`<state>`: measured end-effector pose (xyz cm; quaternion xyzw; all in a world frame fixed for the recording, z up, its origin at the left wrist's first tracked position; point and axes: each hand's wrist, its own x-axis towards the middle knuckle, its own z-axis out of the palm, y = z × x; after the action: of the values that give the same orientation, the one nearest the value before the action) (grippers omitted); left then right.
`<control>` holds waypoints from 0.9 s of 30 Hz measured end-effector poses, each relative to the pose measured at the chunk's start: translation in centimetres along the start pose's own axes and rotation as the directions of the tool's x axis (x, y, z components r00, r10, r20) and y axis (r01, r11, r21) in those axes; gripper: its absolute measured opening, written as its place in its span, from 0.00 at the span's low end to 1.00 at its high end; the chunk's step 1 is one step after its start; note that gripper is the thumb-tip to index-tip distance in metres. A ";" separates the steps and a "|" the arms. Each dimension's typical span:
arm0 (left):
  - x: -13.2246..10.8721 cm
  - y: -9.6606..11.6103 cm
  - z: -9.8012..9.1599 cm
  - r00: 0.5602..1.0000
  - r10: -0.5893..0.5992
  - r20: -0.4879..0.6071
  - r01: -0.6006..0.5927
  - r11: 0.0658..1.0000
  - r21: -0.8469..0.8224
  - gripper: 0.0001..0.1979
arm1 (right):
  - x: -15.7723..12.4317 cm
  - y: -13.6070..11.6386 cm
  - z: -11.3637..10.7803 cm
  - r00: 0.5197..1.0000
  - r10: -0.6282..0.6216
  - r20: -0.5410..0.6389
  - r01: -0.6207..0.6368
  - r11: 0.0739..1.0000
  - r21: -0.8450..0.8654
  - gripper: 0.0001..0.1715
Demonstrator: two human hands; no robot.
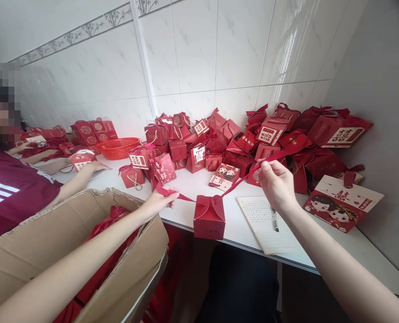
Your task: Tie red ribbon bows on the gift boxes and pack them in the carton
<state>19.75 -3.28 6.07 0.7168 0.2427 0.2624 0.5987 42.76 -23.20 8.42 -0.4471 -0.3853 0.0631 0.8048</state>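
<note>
A small red gift box (209,222) stands at the table's front edge, its curved top flaps folded together. From its top a red ribbon (234,187) runs out to both sides. My left hand (160,202) is closed on the ribbon's left end, left of the box and a little above it. Higher up on the right, my right hand (276,181) pinches the other end, which trails off past the fingers toward the heap behind. Both lengths look drawn out fairly straight between box and hands.
Many red gift boxes (216,139) are heaped along the wall. A notebook (269,224) with a pen lies right of the box. An open cardboard carton (142,264) stands at lower left. Beyond are a red plastic basket (118,148) and a person in a maroon shirt (20,193), handling a box.
</note>
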 end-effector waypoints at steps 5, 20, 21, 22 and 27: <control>0.6 -0.3 0.1 0.992 0.060 0.111 -0.058 0.998 -0.014 0.13 | 0.7 -1.8 -0.8 0.998 0.000 0.067 -0.004 0.998 0.066 0.21; 1.7 2.2 0.3 0.998 0.054 0.022 -0.048 0.978 -0.204 0.08 | -0.4 -1.3 -3.4 0.835 0.225 0.502 -0.305 0.949 0.082 0.15; 2.0 2.8 -0.1 0.998 0.067 0.010 -0.064 0.977 -0.205 0.08 | -0.5 -0.9 -3.5 0.785 0.266 0.559 -0.345 0.938 0.038 0.15; 2.2 3.4 -0.4 0.997 0.082 0.004 -0.079 0.976 -0.203 0.07 | -0.7 -0.6 -3.6 0.743 0.299 0.599 -0.372 0.928 -0.002 0.15; 3.0 6.7 -2.1 0.981 0.195 0.014 -0.189 0.962 -0.195 0.04 | -0.9 1.1 -3.8 0.674 0.314 0.668 -0.355 0.931 -0.079 0.13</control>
<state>20.78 -0.87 13.21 0.6797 0.1357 0.3296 0.6411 44.98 -25.49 5.94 -0.4333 -0.5582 0.3769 0.5988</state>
